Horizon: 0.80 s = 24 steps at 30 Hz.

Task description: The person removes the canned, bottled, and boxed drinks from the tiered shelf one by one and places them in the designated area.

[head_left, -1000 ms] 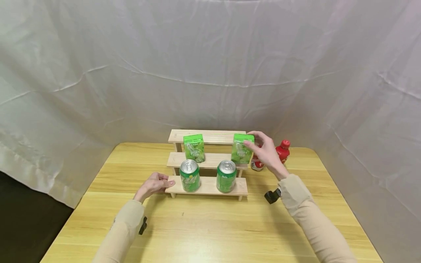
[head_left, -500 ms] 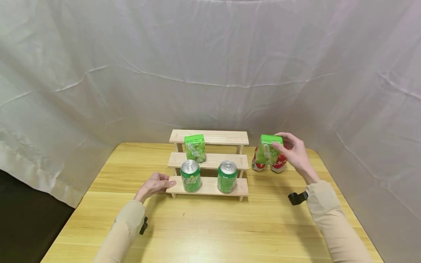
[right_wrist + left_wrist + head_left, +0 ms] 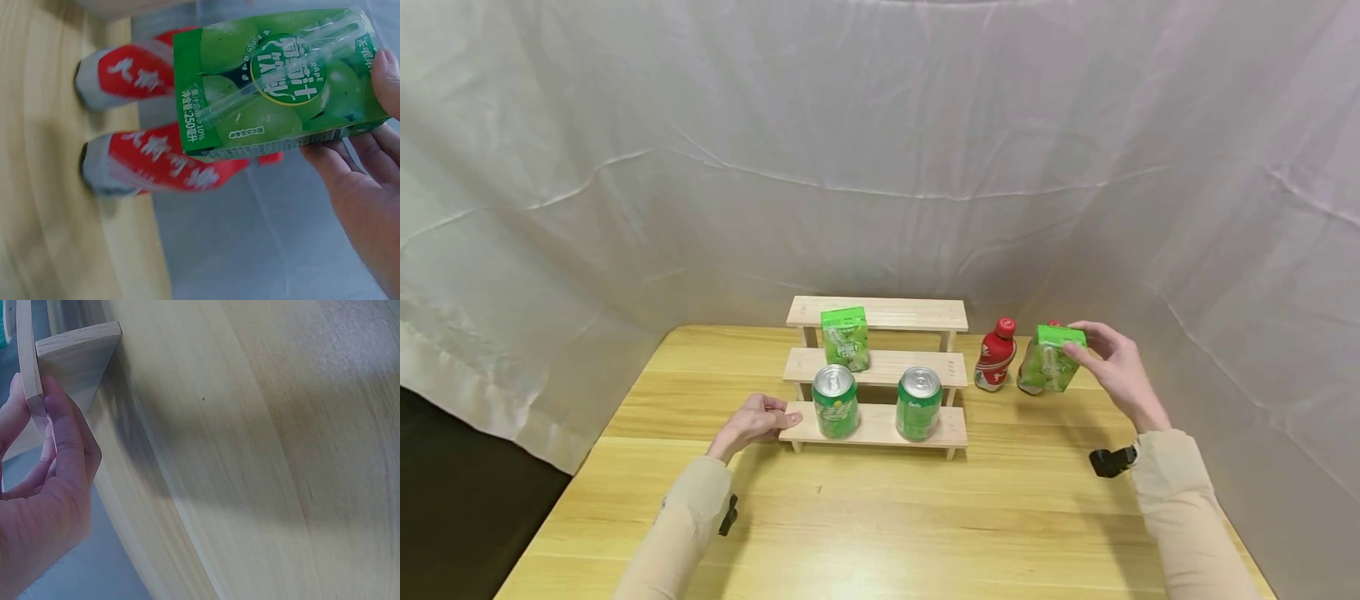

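My left hand (image 3: 754,423) pinches the left end of the lowest step of a three-tier wooden shelf (image 3: 874,425); in the left wrist view thumb and fingers lie on either side of the board (image 3: 28,356). My right hand (image 3: 1112,367) grips a green grape juice box (image 3: 281,81) near its top, with a wrapped straw along its front. The held box overlaps one of two red bottles (image 3: 996,354) standing right of the shelf. Another green juice box (image 3: 846,337) stands on the middle step at the left. Two green soda cans (image 3: 835,400) stand apart on the lowest step.
The shelf stands toward the back of a wooden table (image 3: 887,517). A pale curtain (image 3: 880,167) hangs behind and at both sides. Dark ground (image 3: 460,500) shows past the table's left edge.
My right hand has carried the juice box from the right end of the middle step rightward, past the nearer-to-shelf bottle, to in front of the other. My left hand stays on the shelf.
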{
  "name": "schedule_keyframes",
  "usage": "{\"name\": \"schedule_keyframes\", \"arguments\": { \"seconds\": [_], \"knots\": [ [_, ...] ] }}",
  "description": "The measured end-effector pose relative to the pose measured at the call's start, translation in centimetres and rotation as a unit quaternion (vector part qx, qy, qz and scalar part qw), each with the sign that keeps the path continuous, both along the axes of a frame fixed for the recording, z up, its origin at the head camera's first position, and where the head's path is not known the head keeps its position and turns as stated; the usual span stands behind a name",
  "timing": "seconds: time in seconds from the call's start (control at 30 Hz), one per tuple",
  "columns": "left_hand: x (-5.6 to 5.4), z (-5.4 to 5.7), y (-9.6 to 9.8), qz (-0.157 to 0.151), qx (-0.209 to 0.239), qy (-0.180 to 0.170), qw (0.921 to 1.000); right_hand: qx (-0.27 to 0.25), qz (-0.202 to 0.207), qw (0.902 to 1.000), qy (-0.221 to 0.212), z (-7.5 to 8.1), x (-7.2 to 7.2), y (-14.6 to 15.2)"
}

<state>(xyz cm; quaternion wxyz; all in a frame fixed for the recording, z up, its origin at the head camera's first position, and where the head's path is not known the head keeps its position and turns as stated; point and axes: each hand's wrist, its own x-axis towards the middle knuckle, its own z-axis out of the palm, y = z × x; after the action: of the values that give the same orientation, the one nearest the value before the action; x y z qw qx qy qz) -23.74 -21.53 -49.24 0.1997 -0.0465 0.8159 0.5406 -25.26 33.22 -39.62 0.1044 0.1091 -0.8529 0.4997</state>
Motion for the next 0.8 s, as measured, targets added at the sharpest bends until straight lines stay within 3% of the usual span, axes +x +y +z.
{"name": "schedule_keyframes", "arguments": {
  "seconds": [0.27,0.5,0.8],
  "knots": [
    [-0.1,-0.1,0.0,0.006,0.003,-0.005,1.0,-0.019,-0.014,0.9996,-0.015,-2.8,0.2,1.7],
    [-0.2,-0.1,-0.1,0.007,-0.001,-0.002,1.0,-0.017,-0.002,0.9998,-0.014,-5.4,-0.3,2.3],
    [0.1,0.1,0.0,0.0,-0.006,-0.001,1.0,-0.019,-0.006,0.9991,-0.037,-7.0,-0.5,2.0]
  ]
}}
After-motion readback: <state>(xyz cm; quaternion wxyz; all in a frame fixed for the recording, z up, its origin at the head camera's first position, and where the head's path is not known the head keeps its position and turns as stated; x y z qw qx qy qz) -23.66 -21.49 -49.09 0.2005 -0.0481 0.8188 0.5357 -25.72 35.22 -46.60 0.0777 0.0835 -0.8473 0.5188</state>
